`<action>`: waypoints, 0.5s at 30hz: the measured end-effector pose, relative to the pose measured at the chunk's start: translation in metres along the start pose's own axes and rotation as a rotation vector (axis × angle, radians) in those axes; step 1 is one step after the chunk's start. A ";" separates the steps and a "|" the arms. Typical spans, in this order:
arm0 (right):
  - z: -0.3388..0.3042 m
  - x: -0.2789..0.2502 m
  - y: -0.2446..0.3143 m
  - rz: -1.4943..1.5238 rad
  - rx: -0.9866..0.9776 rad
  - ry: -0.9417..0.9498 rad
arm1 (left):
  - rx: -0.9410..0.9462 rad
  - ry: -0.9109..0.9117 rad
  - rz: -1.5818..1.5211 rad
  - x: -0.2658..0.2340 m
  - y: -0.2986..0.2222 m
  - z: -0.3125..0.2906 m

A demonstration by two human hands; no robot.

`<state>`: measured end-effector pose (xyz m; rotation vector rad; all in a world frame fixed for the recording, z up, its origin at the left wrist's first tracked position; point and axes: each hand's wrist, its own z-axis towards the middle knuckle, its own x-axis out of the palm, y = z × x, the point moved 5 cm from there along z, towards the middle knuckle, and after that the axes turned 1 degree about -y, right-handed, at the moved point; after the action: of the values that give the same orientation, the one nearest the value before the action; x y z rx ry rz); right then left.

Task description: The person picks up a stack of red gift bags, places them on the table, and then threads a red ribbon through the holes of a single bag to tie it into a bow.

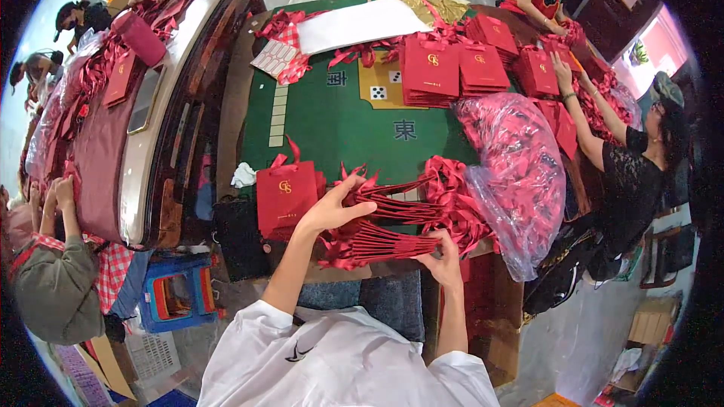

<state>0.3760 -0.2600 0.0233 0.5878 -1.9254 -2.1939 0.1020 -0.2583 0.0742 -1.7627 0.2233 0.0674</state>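
In front of me, several flat red paper gift bags (pixel 385 243) with ribbon handles stand in a tight row, edges up. My right hand (pixel 445 260) has its thumb and fingers closed around the right end of this row. Just beyond it is a second, looser row of red gift bags (pixel 400 206). At its left end is my left hand (pixel 335 211), thumb and fingers spread apart; its fingertips are partly among the ribbons. A stack of red gift bags (pixel 286 196) with gold print lies left of that hand. Shiny red ribbons (pixel 452 181) bunch at the rows' right end.
A clear plastic sack (pixel 516 181) of red ribboned items bulges at the right. Stacked red bags (pixel 431 68), a white sheet (pixel 362 26) and a crumpled tissue (pixel 243 175) lie on the green table mat (pixel 339 124). A co-worker (pixel 641 143) reaches in from the right; others work at the left table.
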 end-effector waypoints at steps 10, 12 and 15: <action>0.004 -0.003 -0.001 -0.069 0.025 -0.138 | 0.056 0.015 -0.014 0.000 0.012 0.000; 0.006 0.000 0.026 -0.357 -0.193 -0.245 | 0.059 0.006 -0.034 0.000 0.010 0.000; 0.004 0.005 0.023 -0.253 -0.178 -0.224 | 0.043 0.002 -0.050 0.001 0.004 -0.002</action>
<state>0.3672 -0.2619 0.0457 0.6080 -1.8118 -2.6581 0.1017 -0.2611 0.0705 -1.7248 0.1812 0.0248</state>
